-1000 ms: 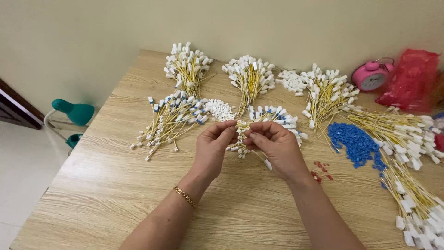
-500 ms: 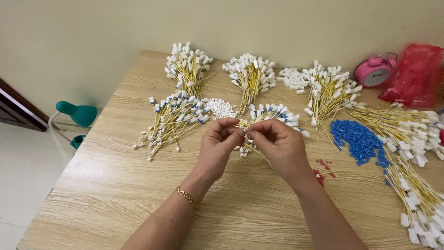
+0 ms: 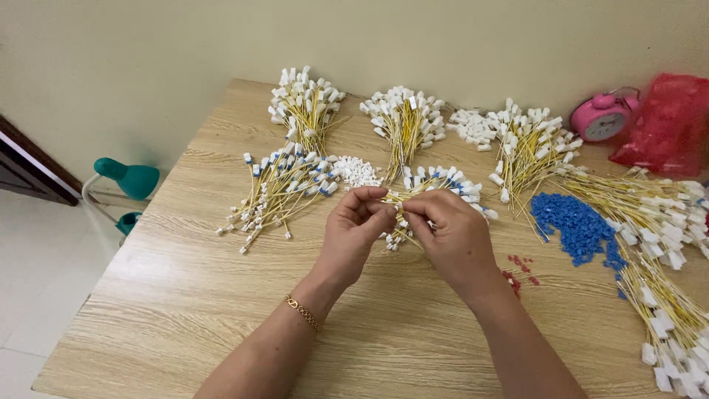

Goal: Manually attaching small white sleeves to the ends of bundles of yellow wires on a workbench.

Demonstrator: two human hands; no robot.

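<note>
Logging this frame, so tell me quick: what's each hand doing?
Left hand: closed, pinching the yellow wire bundle.
Right hand: closed on the same bundle.

Left hand [image 3: 353, 235] and right hand [image 3: 452, 235] meet, fingers [image 3: 384, 214] pinched together.

Packaging: one red translucent plastic bag [image 3: 668, 125], crumpled and bulging, standing at the far right edge of the bench [image 3: 185, 295] against the wall, just beside a pink round alarm clock [image 3: 602, 117]. Contents cannot be told. Labels, signs, screens: none visible elsewhere on the bench.
</note>
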